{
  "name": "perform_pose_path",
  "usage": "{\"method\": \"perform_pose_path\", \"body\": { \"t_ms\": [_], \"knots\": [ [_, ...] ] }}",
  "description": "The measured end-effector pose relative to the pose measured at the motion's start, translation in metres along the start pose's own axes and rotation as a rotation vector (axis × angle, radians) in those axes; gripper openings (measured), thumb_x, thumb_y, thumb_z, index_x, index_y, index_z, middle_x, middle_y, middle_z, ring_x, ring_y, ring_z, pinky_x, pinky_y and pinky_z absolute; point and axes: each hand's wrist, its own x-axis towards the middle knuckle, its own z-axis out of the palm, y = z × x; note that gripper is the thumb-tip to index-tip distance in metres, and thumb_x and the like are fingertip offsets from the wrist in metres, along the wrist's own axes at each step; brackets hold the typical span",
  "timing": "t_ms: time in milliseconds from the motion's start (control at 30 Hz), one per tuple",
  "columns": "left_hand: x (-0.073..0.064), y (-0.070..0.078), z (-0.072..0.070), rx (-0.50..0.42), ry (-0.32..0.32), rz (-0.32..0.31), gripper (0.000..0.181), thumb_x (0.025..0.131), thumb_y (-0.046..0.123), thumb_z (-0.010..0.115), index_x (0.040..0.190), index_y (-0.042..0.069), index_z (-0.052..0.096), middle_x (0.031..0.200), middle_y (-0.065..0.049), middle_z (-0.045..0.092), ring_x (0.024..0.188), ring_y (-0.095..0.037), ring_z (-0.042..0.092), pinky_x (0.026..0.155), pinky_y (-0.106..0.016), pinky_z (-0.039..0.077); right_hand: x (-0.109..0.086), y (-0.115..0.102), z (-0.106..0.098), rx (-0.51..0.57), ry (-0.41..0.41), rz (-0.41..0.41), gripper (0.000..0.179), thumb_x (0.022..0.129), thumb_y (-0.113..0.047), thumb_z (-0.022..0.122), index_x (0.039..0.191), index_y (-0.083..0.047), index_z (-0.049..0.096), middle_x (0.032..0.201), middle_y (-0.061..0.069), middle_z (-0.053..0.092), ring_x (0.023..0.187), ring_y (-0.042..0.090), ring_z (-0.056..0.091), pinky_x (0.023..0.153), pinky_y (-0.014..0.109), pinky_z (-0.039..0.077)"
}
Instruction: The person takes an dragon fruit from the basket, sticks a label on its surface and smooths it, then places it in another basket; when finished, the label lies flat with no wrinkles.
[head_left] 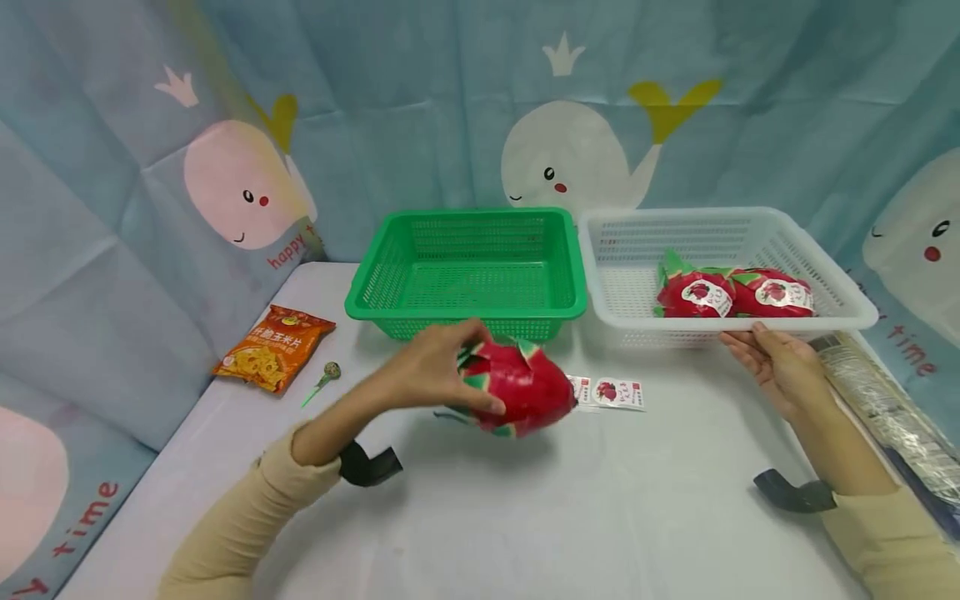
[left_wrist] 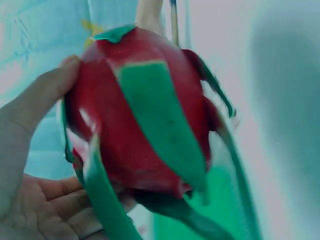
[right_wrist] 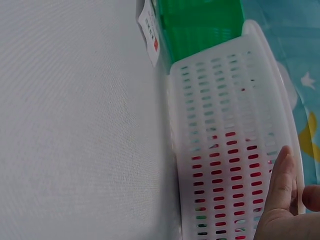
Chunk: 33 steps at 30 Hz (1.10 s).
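My left hand grips a red dragon fruit with green leaf scales, held above the table in front of the green basket. In the left wrist view the dragon fruit fills the middle, thumb on its upper side and fingers beneath. At the near rim of the white basket, my right hand has its thumb on the edge and fingers against the outer wall. The right wrist view has the rim between thumb and fingers. Two labelled dragon fruits lie inside the white basket.
Left of the white basket stands a green basket without contents. Stickers lie on the table behind the held fruit. An orange snack bag and a lollipop are at left. Clear plastic packaging lies along the right edge.
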Motion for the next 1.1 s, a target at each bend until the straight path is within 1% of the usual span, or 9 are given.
{"method": "perform_pose_path", "body": {
  "t_ms": [100,200,433,500,567,667,767,900,1100],
  "knots": [
    [-0.009,-0.003,0.037,-0.021,-0.069,-0.019,0.06,0.061,0.05,0.08,0.104,0.016,0.054,0.094,0.006,0.063,0.084,-0.008,0.056,0.065,-0.018,0.05,0.0,-0.001,0.002,-0.011,-0.003,-0.002,0.025,0.096,-0.009,0.043,0.101,0.001,0.065,0.094,0.013,0.071,0.087,0.023,0.069,0.074,0.027,0.054],
    [-0.01,-0.007,0.061,-0.075,-0.108,-0.042,0.059,0.062,0.049,0.079,0.105,0.017,0.054,0.096,0.008,0.063,0.086,-0.006,0.057,0.065,-0.017,0.05,0.0,0.0,0.003,0.002,-0.003,-0.011,0.025,0.096,-0.01,0.043,0.103,0.002,0.064,0.095,0.014,0.071,0.088,0.023,0.069,0.075,0.027,0.054],
    [-0.012,-0.011,0.074,-0.146,-0.123,-0.09,0.06,0.063,0.048,0.079,0.109,0.022,0.052,0.101,0.012,0.059,0.092,-0.006,0.056,0.066,-0.017,0.051,0.002,0.007,0.01,-0.081,-0.015,-0.016,0.024,0.096,-0.009,0.043,0.104,0.001,0.064,0.096,0.011,0.071,0.089,0.02,0.069,0.076,0.026,0.054],
    [-0.013,-0.011,0.074,-0.165,-0.135,-0.097,0.06,0.065,0.048,0.078,0.111,0.022,0.051,0.103,0.012,0.058,0.094,-0.007,0.055,0.068,-0.017,0.051,0.002,0.015,0.017,-0.242,-0.048,0.017,0.022,0.096,-0.007,0.044,0.103,-0.002,0.064,0.095,0.006,0.072,0.087,0.016,0.069,0.076,0.024,0.054],
    [-0.014,-0.013,0.071,-0.181,-0.138,-0.098,0.059,0.067,0.047,0.077,0.114,0.021,0.051,0.106,0.01,0.059,0.098,-0.008,0.056,0.072,-0.02,0.051,0.003,0.025,0.027,-0.536,-0.101,0.058,0.02,0.095,-0.009,0.047,0.106,0.0,0.062,0.097,0.005,0.071,0.087,0.012,0.069,0.075,0.021,0.054],
    [-0.013,-0.018,0.065,-0.206,-0.124,-0.085,0.056,0.073,0.044,0.074,0.117,0.018,0.052,0.112,0.005,0.061,0.105,-0.012,0.057,0.083,-0.029,0.052,0.01,0.045,0.048,-1.086,-0.203,0.06,0.023,0.092,-0.014,0.056,0.109,0.001,0.062,0.1,0.007,0.07,0.09,0.014,0.067,0.076,0.022,0.054],
    [-0.007,-0.023,0.056,-0.217,-0.075,-0.04,0.047,0.081,0.038,0.068,0.118,0.013,0.054,0.114,-0.003,0.063,0.109,-0.018,0.058,0.092,-0.041,0.048,0.021,0.065,0.072,-1.449,-0.293,0.01,0.029,0.088,-0.017,0.062,0.11,0.002,0.063,0.104,0.015,0.067,0.095,0.024,0.064,0.08,0.033,0.054],
    [0.002,-0.033,0.049,-0.22,-0.016,-0.012,0.031,0.088,0.029,0.062,0.112,0.01,0.058,0.109,-0.005,0.066,0.105,-0.018,0.061,0.094,-0.045,0.046,0.032,0.087,0.092,-1.618,-0.369,-0.025,0.03,0.083,-0.014,0.066,0.107,0.002,0.064,0.102,0.016,0.067,0.098,0.032,0.061,0.085,0.047,0.05],
    [0.012,-0.045,0.046,-0.196,-0.002,-0.028,0.026,0.09,0.026,0.059,0.109,0.008,0.063,0.105,-0.004,0.067,0.101,-0.018,0.062,0.091,-0.045,0.047,0.038,0.1,0.1,-1.749,-0.38,-0.009,0.03,0.076,-0.014,0.072,0.101,0.001,0.066,0.09,0.011,0.067,0.086,0.025,0.06,0.076,0.042,0.049]
  ]
}}
